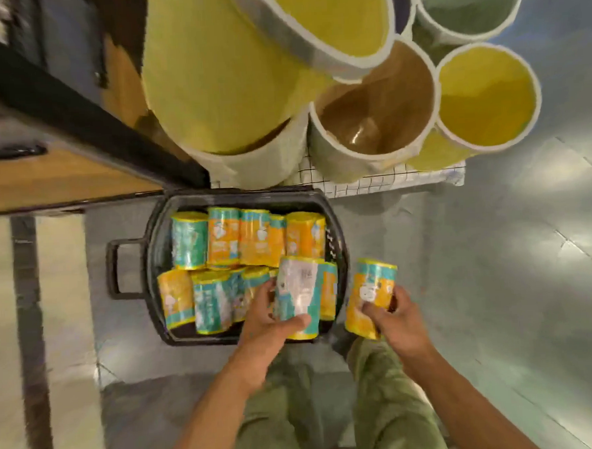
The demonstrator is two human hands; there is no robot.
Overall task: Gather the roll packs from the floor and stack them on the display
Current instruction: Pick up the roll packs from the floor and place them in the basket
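Note:
A black plastic basket [152, 252] sits on the floor, filled with several orange-and-teal roll packs [227, 240]. My left hand [268, 320] grips one roll pack [300, 292] over the basket's near right corner, its white label side facing up. My right hand [400, 316] grips another roll pack [370, 296], orange with a teal top, just outside the basket's right rim and above the floor.
A wood-and-black display shelf [62, 174] stands at the left. Several round fabric bins [378, 117] in yellow, brown and green are piled on a wire-grid rack [388, 180] behind the basket. Grey floor [496, 282] spreads to the right. My legs in green trousers are below.

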